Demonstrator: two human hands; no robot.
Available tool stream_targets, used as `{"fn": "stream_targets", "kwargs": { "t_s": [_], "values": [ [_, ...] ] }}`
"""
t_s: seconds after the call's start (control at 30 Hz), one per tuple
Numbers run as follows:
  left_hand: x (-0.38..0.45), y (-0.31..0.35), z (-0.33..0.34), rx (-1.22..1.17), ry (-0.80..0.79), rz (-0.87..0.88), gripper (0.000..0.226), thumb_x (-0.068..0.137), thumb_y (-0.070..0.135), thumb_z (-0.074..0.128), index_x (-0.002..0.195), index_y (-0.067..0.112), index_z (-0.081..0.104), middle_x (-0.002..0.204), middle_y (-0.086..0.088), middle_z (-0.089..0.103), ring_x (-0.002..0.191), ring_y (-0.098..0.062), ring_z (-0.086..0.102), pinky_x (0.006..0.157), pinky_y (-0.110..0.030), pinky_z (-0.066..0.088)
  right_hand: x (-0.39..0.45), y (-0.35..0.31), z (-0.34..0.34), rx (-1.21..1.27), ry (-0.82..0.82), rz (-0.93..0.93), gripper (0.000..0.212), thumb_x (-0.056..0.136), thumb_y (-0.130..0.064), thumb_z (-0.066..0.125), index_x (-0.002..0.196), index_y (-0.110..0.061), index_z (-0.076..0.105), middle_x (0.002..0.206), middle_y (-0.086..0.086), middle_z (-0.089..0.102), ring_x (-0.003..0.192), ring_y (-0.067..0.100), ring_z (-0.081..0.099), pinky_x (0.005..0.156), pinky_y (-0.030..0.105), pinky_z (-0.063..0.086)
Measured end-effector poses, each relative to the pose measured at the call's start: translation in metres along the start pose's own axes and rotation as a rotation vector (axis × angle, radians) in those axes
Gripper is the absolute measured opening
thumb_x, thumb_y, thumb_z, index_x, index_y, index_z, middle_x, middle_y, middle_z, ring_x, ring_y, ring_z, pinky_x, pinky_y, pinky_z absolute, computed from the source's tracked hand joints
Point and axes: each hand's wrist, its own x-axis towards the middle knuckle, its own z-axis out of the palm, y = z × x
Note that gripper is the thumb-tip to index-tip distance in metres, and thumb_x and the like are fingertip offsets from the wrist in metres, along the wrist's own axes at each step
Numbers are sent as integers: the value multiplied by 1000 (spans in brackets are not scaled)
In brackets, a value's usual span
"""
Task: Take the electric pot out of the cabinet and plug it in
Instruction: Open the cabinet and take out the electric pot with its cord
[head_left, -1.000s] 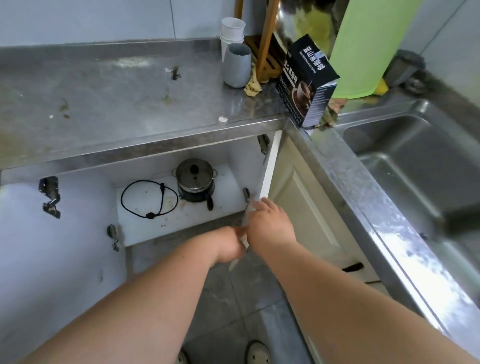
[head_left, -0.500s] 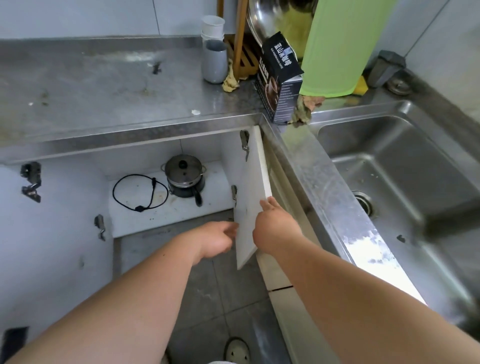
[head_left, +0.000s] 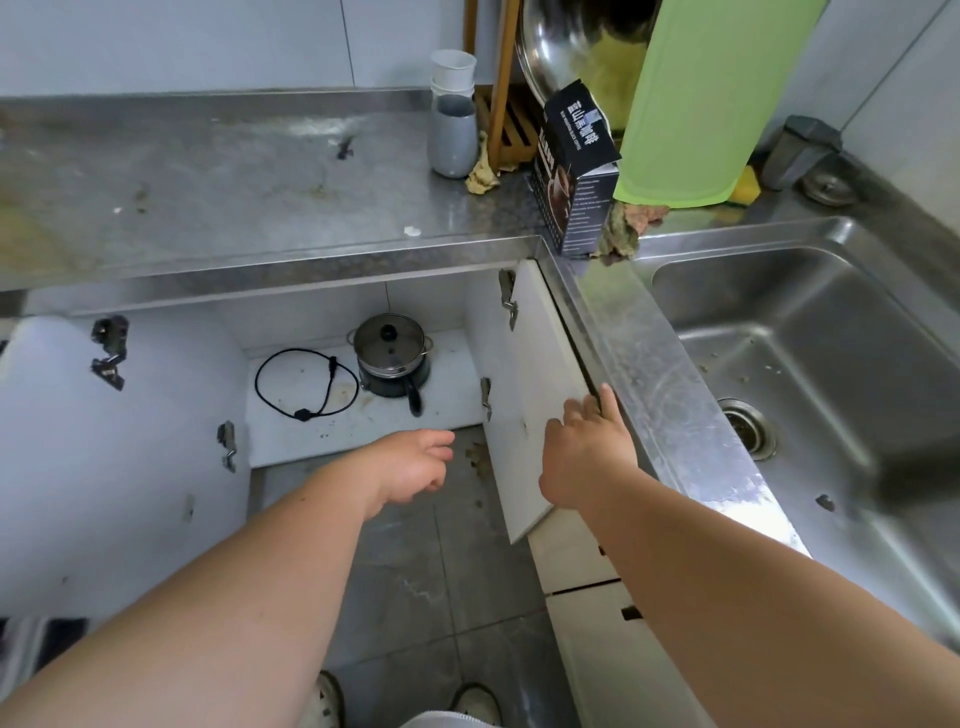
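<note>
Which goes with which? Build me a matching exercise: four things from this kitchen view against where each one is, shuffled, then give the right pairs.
Things:
1. electric pot
2. black cord
3. dark coffee box
4. right hand

Places:
A. on the counter's corner beside the sink
B. against the open cabinet door
C. coiled on the cabinet shelf, left of the pot
D. at the back right of the cabinet shelf, lid on

Pairs: 1-D, 2-C, 3-A, 4-B

Worktop (head_left: 218, 192) & sink (head_left: 810, 332): stainless steel, dull, stained. Cabinet door (head_left: 535, 395): smooth matt white laminate. Electric pot (head_left: 392, 358): glass lid, shiny steel rim. Cutting board (head_left: 701, 98): green plastic.
</note>
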Motion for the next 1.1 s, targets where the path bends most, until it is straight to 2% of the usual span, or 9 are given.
{"fn": "stream_targets", "kwargs": {
  "t_s": [0.13, 0.2, 0.3, 0.4, 0.63, 0.77, 0.9, 1.0, 1.1],
  "values": [
    [-7, -1, -8, -8, 47, 0, 67, 81, 3, 46, 141, 29, 34, 141, 10, 46, 92, -3, 57, 64, -20, 44, 2, 1, 2, 80, -16, -6, 57, 77, -25, 39, 132, -11, 41, 146, 18, 32, 140, 38, 11, 114, 50, -7],
    [-11, 0, -12, -15, 88, 0, 64, 82, 3, 45, 141, 26, 36, 132, 8, 51, 86, -2, 57, 61, -19, 42, 2, 1, 1, 130, -26, -9, 56, 77, -23, 39, 132, -12, 41, 145, 16, 34, 140, 39, 10, 115, 49, -5],
    [-19, -1, -22, -9, 151, 2, 60, 83, 7, 47, 139, 25, 38, 117, 6, 53, 93, -13, 60, 64, -21, 42, 1, 0, -6, 179, -21, -23, 52, 79, -23, 40, 130, -13, 44, 139, 13, 40, 137, 38, 19, 115, 51, 1],
    [-27, -3, -36, 2, 211, 1, 55, 84, 12, 48, 138, 25, 41, 119, 2, 56, 99, -19, 61, 63, -23, 42, 4, -2, -19, 230, 2, -42, 47, 80, -25, 43, 126, -14, 46, 134, 11, 45, 131, 34, 30, 114, 52, 11],
    [-29, -23, -82, -54, 301, 9, 52, 82, 14, 48, 133, 28, 47, 118, 3, 61, 87, -15, 61, 60, -22, 42, 22, -36, -54, 351, 17, -110, 49, 85, -30, 44, 131, -15, 44, 134, 9, 47, 122, 29, 43, 108, 44, 29],
    [-12, -46, -122, -54, 307, -8, 53, 82, 16, 47, 133, 30, 46, 118, 0, 61, 97, -16, 62, 70, -25, 44, 49, -69, -67, 391, -44, -114, 49, 84, -33, 45, 130, -15, 45, 131, 11, 49, 116, 31, 46, 98, 40, 37],
    [19, -70, -165, -58, 296, -25, 53, 82, 18, 48, 135, 27, 45, 129, 0, 56, 102, -16, 59, 80, -28, 45, 84, -104, -76, 426, -150, -91, 50, 83, -33, 44, 130, -17, 44, 133, 11, 46, 117, 31, 45, 97, 40, 40],
    [46, -87, -200, -38, 295, -42, 51, 84, 19, 46, 134, 27, 46, 132, -2, 55, 111, -20, 56, 95, -34, 45, 114, -131, -82, 442, -213, -71, 49, 87, -34, 43, 133, -18, 42, 137, 10, 44, 120, 30, 44, 97, 38, 41],
    [77, -102, -228, -33, 305, -52, 48, 85, 19, 46, 132, 25, 49, 125, -5, 58, 108, -22, 57, 91, -34, 46, 143, -154, -79, 517, -221, -27, 47, 88, -31, 46, 133, -19, 43, 132, 10, 48, 116, 30, 47, 93, 36, 45]
  ]
}}
